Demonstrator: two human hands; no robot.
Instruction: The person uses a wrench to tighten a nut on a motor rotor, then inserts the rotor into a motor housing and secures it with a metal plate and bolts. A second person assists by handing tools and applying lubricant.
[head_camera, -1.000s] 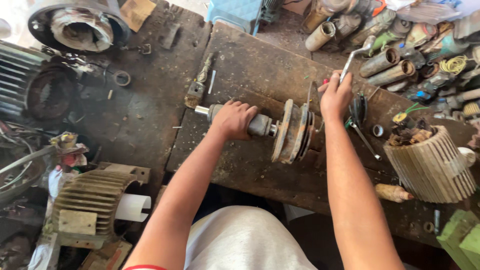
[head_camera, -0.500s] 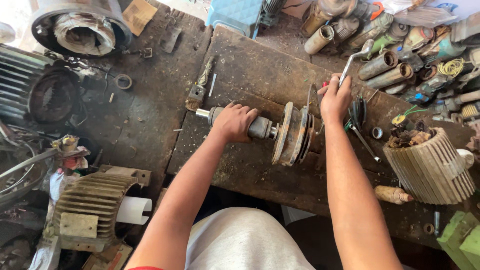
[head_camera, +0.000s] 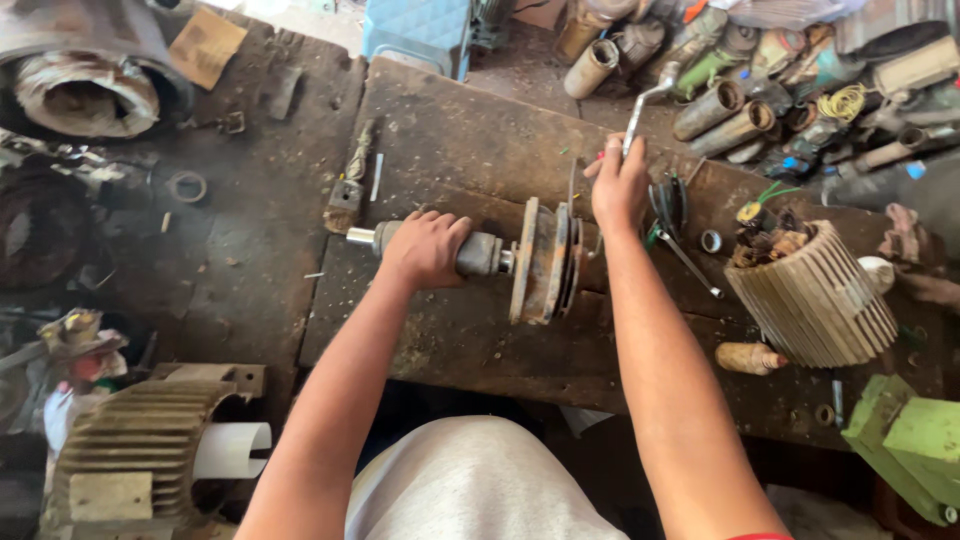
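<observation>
The left hand (head_camera: 425, 247) is wrapped around the rusty shaft (head_camera: 478, 254) of a motor rotor, which lies on the dark wooden bench (head_camera: 450, 130). The right hand (head_camera: 620, 185), fingers closed, grips a metal wrench (head_camera: 645, 105) just behind the rotor's discs (head_camera: 545, 262). The shaft's long axis runs across the bench — its bare end points to the person's left. Judging from this, the round part could roll if the left grip loosens, or the wrench could slip and knock knuckles against the disc edges.
</observation>
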